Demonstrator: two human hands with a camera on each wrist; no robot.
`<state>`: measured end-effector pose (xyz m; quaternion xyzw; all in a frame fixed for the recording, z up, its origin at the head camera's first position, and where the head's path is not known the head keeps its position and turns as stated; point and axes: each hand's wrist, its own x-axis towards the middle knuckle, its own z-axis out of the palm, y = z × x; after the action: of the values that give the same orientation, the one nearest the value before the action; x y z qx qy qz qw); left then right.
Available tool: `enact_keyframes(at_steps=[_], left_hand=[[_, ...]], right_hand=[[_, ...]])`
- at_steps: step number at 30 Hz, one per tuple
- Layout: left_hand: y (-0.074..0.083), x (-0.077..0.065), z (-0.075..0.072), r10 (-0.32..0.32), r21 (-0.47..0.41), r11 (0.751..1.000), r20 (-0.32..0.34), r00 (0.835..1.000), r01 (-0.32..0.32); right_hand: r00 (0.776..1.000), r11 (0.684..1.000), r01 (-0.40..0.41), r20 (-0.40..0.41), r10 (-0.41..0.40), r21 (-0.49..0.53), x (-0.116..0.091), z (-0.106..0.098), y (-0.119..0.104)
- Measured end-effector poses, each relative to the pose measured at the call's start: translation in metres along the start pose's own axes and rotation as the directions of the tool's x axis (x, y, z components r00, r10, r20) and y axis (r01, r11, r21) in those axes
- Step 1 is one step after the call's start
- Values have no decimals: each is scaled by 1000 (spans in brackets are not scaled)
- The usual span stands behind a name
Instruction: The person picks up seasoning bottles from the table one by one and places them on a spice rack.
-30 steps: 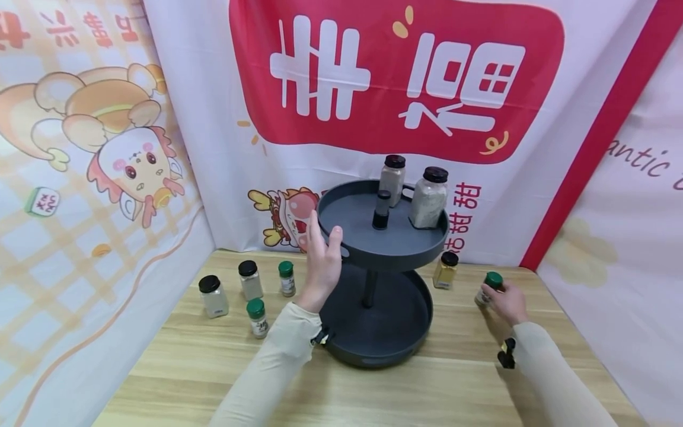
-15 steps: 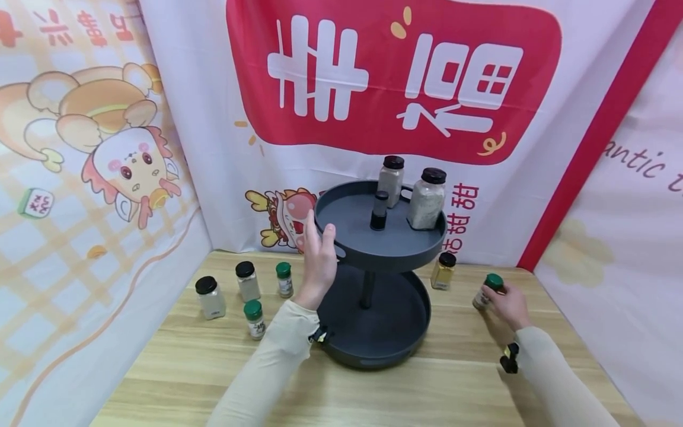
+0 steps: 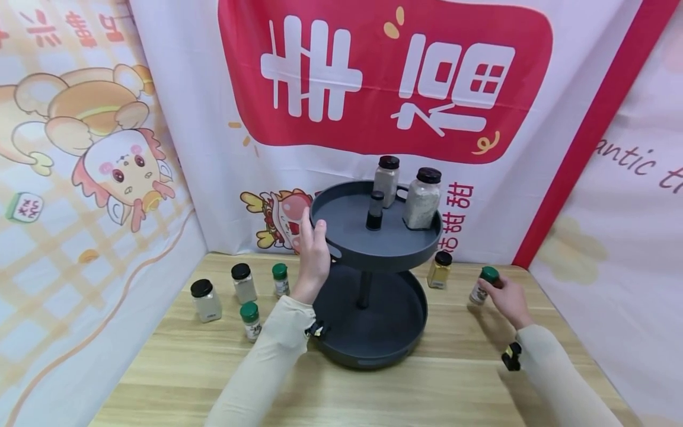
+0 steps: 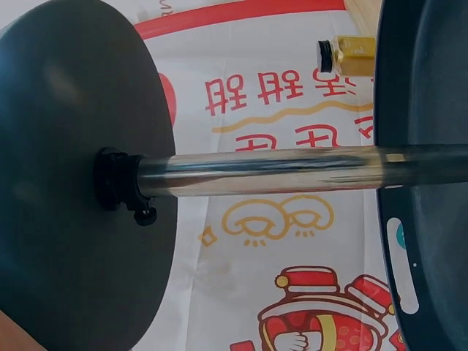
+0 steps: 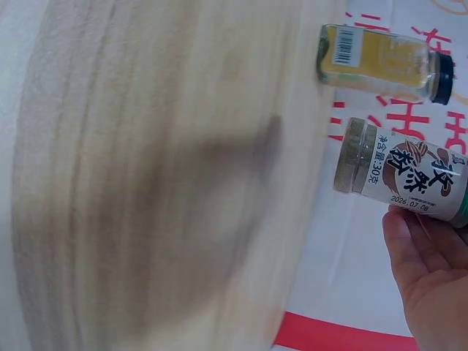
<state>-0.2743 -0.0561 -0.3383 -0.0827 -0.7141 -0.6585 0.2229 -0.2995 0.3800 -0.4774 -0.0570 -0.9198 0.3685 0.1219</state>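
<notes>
My right hand (image 3: 509, 301) grips a green-capped cumin powder jar (image 5: 413, 172) near its cap. In the head view the jar tilts a little, close over the table at the right, and the right wrist view shows its white label. With fingers straight, my left hand (image 3: 313, 252) lies against the left rim of a dark grey two-tier turntable rack's upper tray (image 3: 373, 240). That tray bears two black-capped jars, a large one (image 3: 423, 201) and a smaller one (image 3: 386, 181), around a short central post (image 3: 375, 212). Under it is the lower tray (image 3: 392, 332), joined by a metal pole (image 4: 256, 172).
A yellow spice jar (image 3: 440, 270) with a black cap stands behind and right of the rack. Left of it are two black-capped jars (image 3: 206, 301) and two green-capped ones (image 3: 251, 322) on the wooden table (image 3: 176, 367). Printed cloth (image 3: 197, 118) hangs behind.
My right hand has raised the cumin powder jar slightly and its label shows more. My left hand has stayed at the upper tray's rim. The head view has shifted a little.
</notes>
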Motion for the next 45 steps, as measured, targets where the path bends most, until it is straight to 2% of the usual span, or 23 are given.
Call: enact_keyframes(at_steps=[8, 17, 26, 34, 45], left_hand=[[-2, 5, -3, -20, -4, 1000, 33, 999, 20], [0, 8, -6, -42, 57, 998, 33, 999, 40], [-1, 11, -8, -49, 42, 998, 44, 998, 47], [-1, 12, -9, -59, 59, 997, 57, 997, 56], [-1, 13, -10, -48, 68, 997, 53, 997, 44]], right_hand=[[994, 998, 64, -84, -63, 5, -1, -10, -23], [987, 993, 109, -123, -102, 46, -5, -25, -75], [973, 977, 184, -162, -164, 113, -12, -38, -121], [975, 971, 189, -148, -168, 148, -17, -47, -144], [945, 948, 279, -218, -243, 154, -18, -56, -166]])
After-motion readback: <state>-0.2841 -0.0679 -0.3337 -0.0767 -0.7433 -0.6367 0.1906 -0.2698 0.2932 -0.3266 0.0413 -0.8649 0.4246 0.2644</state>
